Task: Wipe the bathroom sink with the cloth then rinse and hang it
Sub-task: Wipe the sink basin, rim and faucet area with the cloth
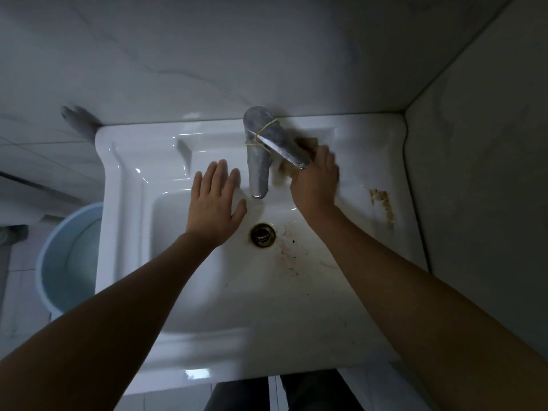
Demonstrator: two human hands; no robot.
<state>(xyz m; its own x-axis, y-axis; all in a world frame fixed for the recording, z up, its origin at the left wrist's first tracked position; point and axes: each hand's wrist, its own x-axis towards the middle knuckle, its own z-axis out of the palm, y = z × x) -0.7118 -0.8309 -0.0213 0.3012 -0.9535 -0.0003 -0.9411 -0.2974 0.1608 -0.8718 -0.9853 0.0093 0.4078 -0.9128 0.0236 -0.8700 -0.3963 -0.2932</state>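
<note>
Two hands at the sink [124,173]: right hand [315,179], fingers [326,157] curled on the brown cloth [305,143], presses it to the ledge beside the tap [259,155] to scrub; left hand [215,203], fingers spread wide, hovers clear

the tap [261,149] and its lever [281,149] stand mid-ledge, leaving open ledge on either side.

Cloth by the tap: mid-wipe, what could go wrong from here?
1. The right hand holds the cloth right beside the tap lever; a bump could turn the water on.
2. The cloth looks brown, so it may smear the stain on the right ledge of the sink rather than lift it.
3. The grime beside the drain could be missed.
</note>
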